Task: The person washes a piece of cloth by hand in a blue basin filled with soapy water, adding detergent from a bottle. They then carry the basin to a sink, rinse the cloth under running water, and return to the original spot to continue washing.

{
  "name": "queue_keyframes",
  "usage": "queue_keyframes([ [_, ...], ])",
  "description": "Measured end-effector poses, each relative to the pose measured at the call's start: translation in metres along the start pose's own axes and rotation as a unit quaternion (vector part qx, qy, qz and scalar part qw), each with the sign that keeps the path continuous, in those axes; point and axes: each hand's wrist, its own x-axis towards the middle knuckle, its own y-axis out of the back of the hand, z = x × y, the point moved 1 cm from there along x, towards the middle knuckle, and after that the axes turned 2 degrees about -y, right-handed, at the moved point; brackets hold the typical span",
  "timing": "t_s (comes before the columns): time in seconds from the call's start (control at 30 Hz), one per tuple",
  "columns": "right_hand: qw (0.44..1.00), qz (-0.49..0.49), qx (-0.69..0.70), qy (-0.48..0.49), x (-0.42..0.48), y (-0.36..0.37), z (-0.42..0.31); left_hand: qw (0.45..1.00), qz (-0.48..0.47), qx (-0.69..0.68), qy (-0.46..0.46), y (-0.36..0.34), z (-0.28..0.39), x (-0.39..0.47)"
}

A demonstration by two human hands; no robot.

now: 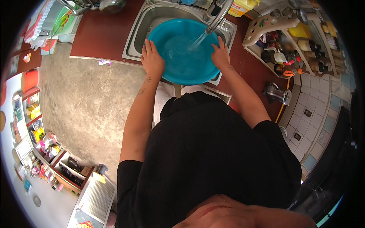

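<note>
A large blue plastic basin (196, 78) sits tilted over the stainless steel sink (129, 51), partly covering it. My left hand (153, 59) grips the basin's left rim, its fingers lying along the outer wall. On the opposite side my right hand (221, 57) holds the right rim, with the index finger pointing up beside the wall. From the metal faucet (211, 30) a stream of water (198, 42) pours into the basin. Shallow, rippling water (182, 58) covers the basin's bottom.
Red-brown countertop (99, 34) flanks the sink. To the right stand a plastic rack (288, 31) with jars and bottles and a metal jug (278, 92). A yellow container (241, 8) is behind the faucet. Concrete floor (82, 94) and a shelf unit (34, 114) lie left.
</note>
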Motion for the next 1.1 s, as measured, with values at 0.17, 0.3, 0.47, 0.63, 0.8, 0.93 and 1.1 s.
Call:
queue_keyframes([
  [0.17,1.0,-0.003,0.014,-0.004,-0.001,0.002,-0.003,1.0,-0.001,0.009,0.003,-0.003,-0.003,0.001],
  [0.3,1.0,0.002,0.015,-0.005,-0.001,0.001,0.0,1.0,0.01,0.008,-0.001,-0.004,-0.001,0.003],
  [0.47,0.999,0.018,0.021,0.018,0.0,-0.005,0.003,1.0,0.001,0.0,0.011,-0.002,-0.002,0.001],
  [0.63,0.999,0.03,-0.003,0.024,0.003,-0.01,0.007,1.0,-0.013,-0.022,0.018,-0.003,-0.001,0.003],
  [0.8,1.0,0.015,0.016,0.009,0.003,-0.005,0.005,0.999,-0.017,-0.034,0.016,0.001,0.001,0.003],
  [0.93,1.0,0.02,0.009,0.014,0.0,-0.005,0.005,0.999,-0.012,-0.029,0.011,0.0,0.0,0.002],
  [1.1,1.0,0.024,0.019,0.008,-0.002,0.0,0.0,1.0,0.003,-0.016,0.008,-0.005,-0.003,0.003],
])
